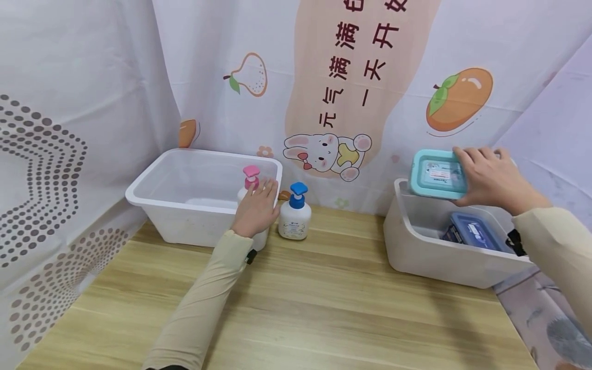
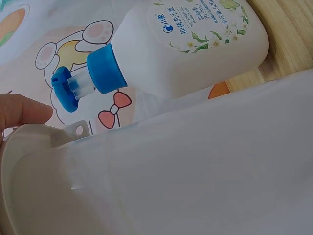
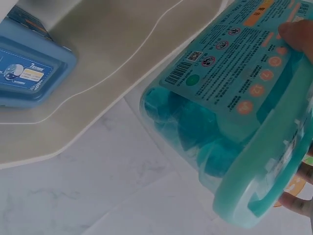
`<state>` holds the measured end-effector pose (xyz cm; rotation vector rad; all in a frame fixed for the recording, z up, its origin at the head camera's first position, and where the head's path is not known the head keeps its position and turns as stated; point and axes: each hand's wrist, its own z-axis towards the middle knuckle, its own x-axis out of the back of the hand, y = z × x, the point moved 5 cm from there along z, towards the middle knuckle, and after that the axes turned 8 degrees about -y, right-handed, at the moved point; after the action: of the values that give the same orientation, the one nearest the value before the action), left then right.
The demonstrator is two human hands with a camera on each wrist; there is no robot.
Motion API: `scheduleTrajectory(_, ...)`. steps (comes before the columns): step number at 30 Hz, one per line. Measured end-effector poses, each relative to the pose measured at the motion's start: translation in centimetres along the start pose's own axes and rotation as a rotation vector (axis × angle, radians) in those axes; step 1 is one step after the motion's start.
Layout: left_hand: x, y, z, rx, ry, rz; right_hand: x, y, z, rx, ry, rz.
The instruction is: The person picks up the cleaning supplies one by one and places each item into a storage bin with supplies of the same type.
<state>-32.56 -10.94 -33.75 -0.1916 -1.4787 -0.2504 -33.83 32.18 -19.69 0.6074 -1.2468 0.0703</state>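
My left hand (image 1: 257, 208) is at the right end of the left white bin (image 1: 203, 153), fingers extended over its rim. In the left wrist view, a fingertip (image 2: 29, 110) is right at that rim. A white pump bottle with a pink pump (image 1: 251, 172) shows behind the hand, its body mostly hidden. Just right of the bin stands a hand wash bottle with a blue pump (image 1: 295, 218). My right hand (image 1: 495, 177) grips a clear box of laundry pods with a teal lid (image 1: 418, 174), tilted above the right white bin (image 1: 444, 254). Teal pods (image 3: 195, 122) show through its side.
A blue-lidded box (image 1: 476, 231) lies inside the right bin. Both bins stand on the wooden table (image 1: 333, 293), near a printed curtain (image 1: 259, 31) at the back. The right bin reaches the table's right edge.
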Motion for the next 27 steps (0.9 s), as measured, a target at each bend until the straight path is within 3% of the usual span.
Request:
scheduleTrajectory(9, 0.0, 0.0, 0.1, 0.005, 0.003, 0.004, -1.5, 1.2, -0.4, -0.019, -0.018, 0.010)
scheduleTrajectory(27, -0.1, 0.0, 0.2, 0.009, -0.011, -0.007, -5.1, 3.5, -0.5, -0.030, -0.232, 0.007)
